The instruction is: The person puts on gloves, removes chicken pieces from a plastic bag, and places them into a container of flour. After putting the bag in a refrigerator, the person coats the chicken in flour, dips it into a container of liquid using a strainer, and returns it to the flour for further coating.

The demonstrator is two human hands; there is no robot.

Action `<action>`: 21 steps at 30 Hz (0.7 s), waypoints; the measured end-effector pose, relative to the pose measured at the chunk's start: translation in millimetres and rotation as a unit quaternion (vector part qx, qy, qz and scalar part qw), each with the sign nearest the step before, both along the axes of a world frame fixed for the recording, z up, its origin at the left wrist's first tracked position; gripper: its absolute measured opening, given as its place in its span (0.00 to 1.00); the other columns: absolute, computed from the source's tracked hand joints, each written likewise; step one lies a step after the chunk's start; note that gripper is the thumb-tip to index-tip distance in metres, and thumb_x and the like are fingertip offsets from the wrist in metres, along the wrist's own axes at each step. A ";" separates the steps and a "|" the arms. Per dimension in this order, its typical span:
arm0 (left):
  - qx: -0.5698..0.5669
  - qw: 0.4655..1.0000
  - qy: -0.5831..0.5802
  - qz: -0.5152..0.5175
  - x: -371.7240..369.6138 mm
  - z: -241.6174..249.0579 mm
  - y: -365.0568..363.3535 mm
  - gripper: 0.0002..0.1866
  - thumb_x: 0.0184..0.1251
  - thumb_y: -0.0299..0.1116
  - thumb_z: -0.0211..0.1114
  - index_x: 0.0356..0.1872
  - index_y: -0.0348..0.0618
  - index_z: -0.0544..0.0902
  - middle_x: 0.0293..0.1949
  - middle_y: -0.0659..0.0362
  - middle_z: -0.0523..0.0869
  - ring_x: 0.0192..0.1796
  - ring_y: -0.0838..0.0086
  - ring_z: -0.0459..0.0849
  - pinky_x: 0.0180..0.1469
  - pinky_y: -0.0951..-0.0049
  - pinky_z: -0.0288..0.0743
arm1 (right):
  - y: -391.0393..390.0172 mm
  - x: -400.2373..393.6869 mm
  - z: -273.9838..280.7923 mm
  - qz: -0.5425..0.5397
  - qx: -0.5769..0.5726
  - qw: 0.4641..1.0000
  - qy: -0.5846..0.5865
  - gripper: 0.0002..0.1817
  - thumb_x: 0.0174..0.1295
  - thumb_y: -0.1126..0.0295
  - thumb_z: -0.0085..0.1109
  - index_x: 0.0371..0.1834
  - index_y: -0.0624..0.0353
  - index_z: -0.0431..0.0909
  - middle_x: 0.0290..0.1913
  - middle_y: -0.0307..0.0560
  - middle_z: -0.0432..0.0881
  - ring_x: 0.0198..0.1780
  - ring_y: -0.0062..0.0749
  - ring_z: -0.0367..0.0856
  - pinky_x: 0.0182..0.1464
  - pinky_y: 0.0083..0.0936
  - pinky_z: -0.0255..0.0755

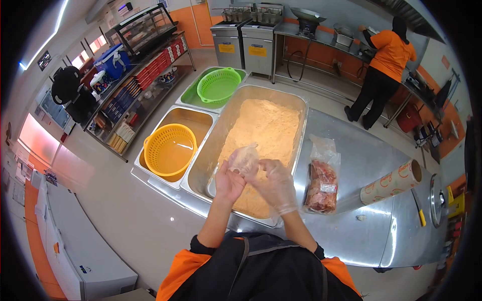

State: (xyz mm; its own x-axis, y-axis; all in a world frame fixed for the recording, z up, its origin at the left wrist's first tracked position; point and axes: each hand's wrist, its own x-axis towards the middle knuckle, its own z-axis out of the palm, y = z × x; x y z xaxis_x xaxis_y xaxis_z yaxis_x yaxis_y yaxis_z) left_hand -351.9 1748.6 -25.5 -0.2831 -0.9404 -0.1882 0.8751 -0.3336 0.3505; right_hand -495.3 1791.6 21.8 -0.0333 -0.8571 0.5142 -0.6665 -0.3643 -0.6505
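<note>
Well, from where I stand the person's bare left hand [230,183] is palm up and open, its fingertips lost in a crumpled piece of thin clear plastic [244,158]. The right hand [273,183], in a loose transparent glove, has its fingers curled in at the plastic's right side, seemingly pinching it; how firmly, I can't tell. Both hands hover over a deep rectangular stainless-steel pan [305,108] of pale orange powder [261,128], its near rim partly covered by the forearms. Something metallic [211,186] shows by the left wrist, mostly hidden. Just right of the pan lies a clear bag of reddish meat [321,188], its label too small to read. Steel tabletop [346,236] stretches from the bag to the near edge; a yellow round basket [170,150] sits close by the pan's left rim.
</note>
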 end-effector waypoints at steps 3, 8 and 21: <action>-0.009 0.996 0.083 -0.005 -8.8 1.6 16.3 0.25 0.75 0.43 0.37 0.65 0.38 0.62 0.64 0.46 0.65 0.65 0.52 0.67 0.66 0.52 0.62 | 2.6 4.6 6.3 -0.013 0.036 0.996 0.076 0.10 0.55 0.66 0.60 0.38 0.57 0.78 0.34 0.48 0.79 0.39 0.43 0.78 0.40 0.36 0.72; -0.142 0.967 -0.210 0.023 -20.7 -19.0 18.7 0.27 0.73 0.43 0.43 0.67 0.40 0.60 0.67 0.48 0.62 0.67 0.52 0.64 0.68 0.56 0.59 | 2.0 7.2 2.1 0.051 -0.006 0.994 0.100 0.06 0.55 0.69 0.58 0.35 0.55 0.79 0.37 0.44 0.79 0.41 0.41 0.78 0.40 0.34 0.73; -0.164 0.967 0.191 0.021 -27.8 -3.7 13.3 0.37 0.63 0.69 0.38 0.70 0.67 0.54 0.74 0.61 0.47 0.73 0.49 0.44 0.66 0.30 0.38 | 17.3 25.2 -26.6 0.033 -0.052 0.976 0.209 0.07 0.54 0.65 0.56 0.35 0.51 0.76 0.34 0.42 0.77 0.39 0.37 0.75 0.40 0.31 0.69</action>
State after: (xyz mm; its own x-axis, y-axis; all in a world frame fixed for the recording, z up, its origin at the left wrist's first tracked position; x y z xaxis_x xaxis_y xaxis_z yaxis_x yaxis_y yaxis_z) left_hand -379.7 1762.0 -29.2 -0.2328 -0.9441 0.2335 0.9722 -0.2201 0.0794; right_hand -470.1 1808.8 -4.8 0.2517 -0.7929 0.5550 -0.8379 -0.4655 -0.2851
